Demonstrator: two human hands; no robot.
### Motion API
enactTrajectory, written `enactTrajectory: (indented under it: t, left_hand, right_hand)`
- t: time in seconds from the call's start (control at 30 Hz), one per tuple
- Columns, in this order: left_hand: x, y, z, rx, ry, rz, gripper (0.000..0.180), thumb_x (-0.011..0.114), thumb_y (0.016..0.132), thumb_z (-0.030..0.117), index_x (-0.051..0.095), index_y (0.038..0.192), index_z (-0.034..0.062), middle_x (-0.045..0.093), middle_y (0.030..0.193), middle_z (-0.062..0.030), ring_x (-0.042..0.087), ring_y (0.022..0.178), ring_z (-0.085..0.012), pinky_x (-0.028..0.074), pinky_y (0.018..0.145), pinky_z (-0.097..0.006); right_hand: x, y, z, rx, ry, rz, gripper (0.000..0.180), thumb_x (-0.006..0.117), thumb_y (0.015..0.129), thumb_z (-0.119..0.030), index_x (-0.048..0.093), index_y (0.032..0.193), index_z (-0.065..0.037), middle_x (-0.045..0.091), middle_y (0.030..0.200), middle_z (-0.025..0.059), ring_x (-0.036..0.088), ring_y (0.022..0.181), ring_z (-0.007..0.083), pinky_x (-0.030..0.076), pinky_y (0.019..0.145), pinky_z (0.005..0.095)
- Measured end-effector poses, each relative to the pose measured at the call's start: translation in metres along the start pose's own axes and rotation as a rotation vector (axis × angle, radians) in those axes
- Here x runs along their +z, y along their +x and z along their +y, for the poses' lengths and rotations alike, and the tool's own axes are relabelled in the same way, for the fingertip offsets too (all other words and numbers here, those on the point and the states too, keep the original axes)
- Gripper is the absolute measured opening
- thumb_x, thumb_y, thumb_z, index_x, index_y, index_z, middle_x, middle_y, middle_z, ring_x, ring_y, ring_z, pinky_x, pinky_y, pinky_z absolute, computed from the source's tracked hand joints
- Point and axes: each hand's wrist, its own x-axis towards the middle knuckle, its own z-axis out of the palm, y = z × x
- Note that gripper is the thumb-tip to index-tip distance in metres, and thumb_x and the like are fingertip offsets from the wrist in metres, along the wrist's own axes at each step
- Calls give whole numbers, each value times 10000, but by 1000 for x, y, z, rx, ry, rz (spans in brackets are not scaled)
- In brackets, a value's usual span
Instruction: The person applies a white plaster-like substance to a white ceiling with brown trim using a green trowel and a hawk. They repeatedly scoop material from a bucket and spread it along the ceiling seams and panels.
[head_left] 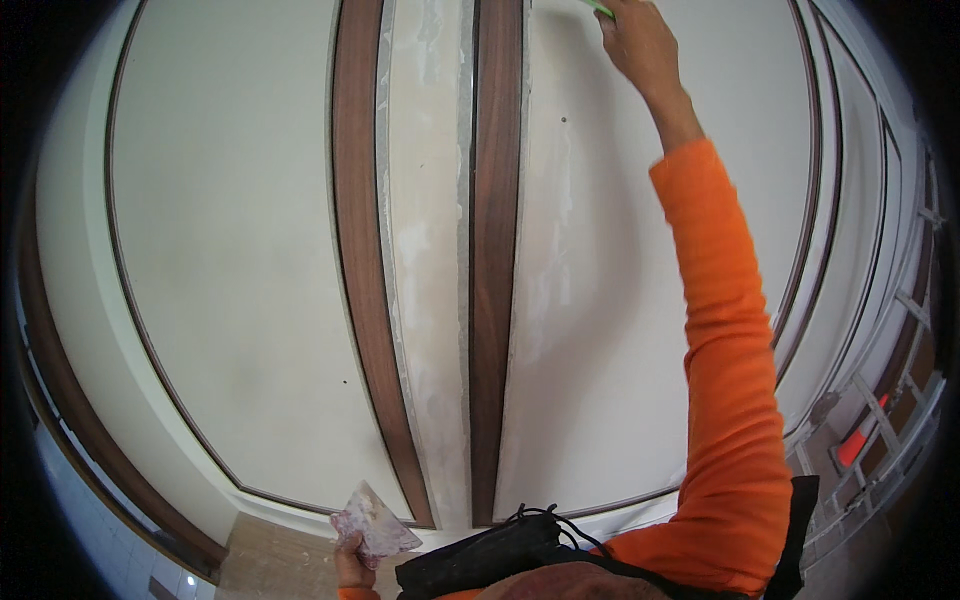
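A slender green implement (600,8), partly out of view, is gripped in the raised right hand (642,45); a white-smeared triangular piece (373,525) is pinched in the lowered left hand (352,562).

The wide wall panels (230,250) look matt and smooth, like painted board. The brown strips (495,250) show the grain of wood, with a low sheen. Between them, the narrow pale strip (425,250) is patchy, with rough, chalky smears along its edges. The orange sleeve (725,270) is of soft, matt, wrinkled cloth. The triangular piece (375,525) has a smeared, uneven surface; its material I cannot tell. The green tool (597,6) seems plastic, and the ladder (912,308) dull metal.
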Motion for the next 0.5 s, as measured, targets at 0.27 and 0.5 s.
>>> enactTrajectory:
  t: [0.27,0.5]
  left_hand:
    - [3,0,-5,12,-36,-16,575,581,824,63,438,1374,-27,577,1284,-141,591,1159,-287,479,1001,-415]
    - [0,-10,5,46,-35,11,594,583,818,70,427,1384,-22,569,1296,-141,585,1168,-289,478,1003,-418]
  right_hand:
    - [31,86,20,-75,-236,-229,210,548,874,-126,722,993,-126,620,1025,163,591,991,347,519,843,450]
    - [32,49,6,-10,-181,-361,192,549,877,-132,671,1004,-55,614,1064,186,597,1021,373,517,844,475]
